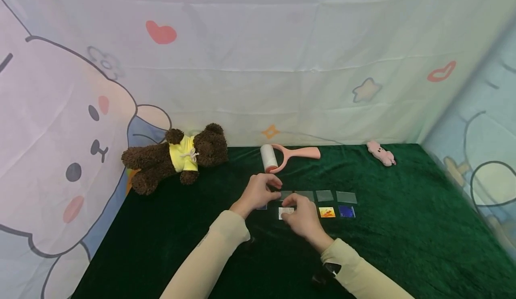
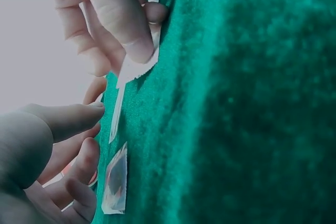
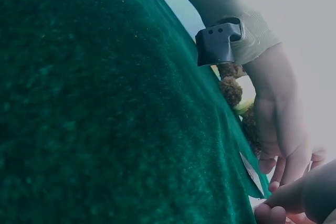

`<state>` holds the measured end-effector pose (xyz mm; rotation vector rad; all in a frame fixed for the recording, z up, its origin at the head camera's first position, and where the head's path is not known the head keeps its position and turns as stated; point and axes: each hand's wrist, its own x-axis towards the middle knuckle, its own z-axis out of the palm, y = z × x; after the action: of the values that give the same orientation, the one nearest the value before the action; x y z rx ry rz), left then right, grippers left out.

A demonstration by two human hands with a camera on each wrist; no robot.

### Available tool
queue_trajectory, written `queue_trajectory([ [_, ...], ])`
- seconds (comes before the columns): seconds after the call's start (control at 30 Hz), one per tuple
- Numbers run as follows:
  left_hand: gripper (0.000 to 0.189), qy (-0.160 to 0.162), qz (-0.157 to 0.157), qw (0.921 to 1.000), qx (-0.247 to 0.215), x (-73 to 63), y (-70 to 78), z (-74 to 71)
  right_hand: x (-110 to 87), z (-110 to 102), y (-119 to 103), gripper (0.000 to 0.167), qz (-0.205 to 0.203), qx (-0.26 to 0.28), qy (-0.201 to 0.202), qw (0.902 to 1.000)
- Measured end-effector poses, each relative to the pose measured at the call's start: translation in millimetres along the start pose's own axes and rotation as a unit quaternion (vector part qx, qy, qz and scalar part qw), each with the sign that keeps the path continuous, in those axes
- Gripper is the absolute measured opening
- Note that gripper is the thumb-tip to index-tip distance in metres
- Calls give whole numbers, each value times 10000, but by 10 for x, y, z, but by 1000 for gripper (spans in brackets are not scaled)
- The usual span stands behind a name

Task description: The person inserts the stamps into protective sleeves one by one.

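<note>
My right hand [image 1: 303,216] pinches a small white card [image 1: 282,213] by its edges, low over the green cloth. In the left wrist view the thumb lies on the face of this white card [image 2: 137,70]. My left hand [image 1: 258,192] hovers beside a clear plastic sleeve [image 1: 286,195], thumb and fingers apart and loosely bent. Nothing shows between them in the left wrist view; whether a fingertip touches the sleeve, I cannot tell. Below the left hand, a partly covered card [image 1: 263,207] shows. To the right lie a yellow card [image 1: 327,212] and a blue card [image 1: 347,211].
More clear sleeves [image 1: 346,197] form a row behind the cards. Farther back lies a pink-handled lint roller [image 1: 300,153]. A brown teddy bear [image 1: 183,155] in yellow lies at the left, a small pink plush toy [image 1: 380,153] at the right. A printed curtain [image 1: 258,88] hangs behind.
</note>
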<state>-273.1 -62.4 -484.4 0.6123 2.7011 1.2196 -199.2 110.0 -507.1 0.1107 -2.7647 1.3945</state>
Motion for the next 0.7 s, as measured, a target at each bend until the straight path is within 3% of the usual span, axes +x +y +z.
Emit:
queue_trajectory([
  [0.17,26,-21,-43,9997,226,12,9,27,5,-28,0,19,-44,99,-13,9999],
  [0.4,29,-96,-127,9994,293,21,17,52,12,-106,-40,15,190,573,-335,9976],
  [0.7,28,-36,-198,9990,393,34,20,52,34,-208,-87,10,175,676,-437,9966],
])
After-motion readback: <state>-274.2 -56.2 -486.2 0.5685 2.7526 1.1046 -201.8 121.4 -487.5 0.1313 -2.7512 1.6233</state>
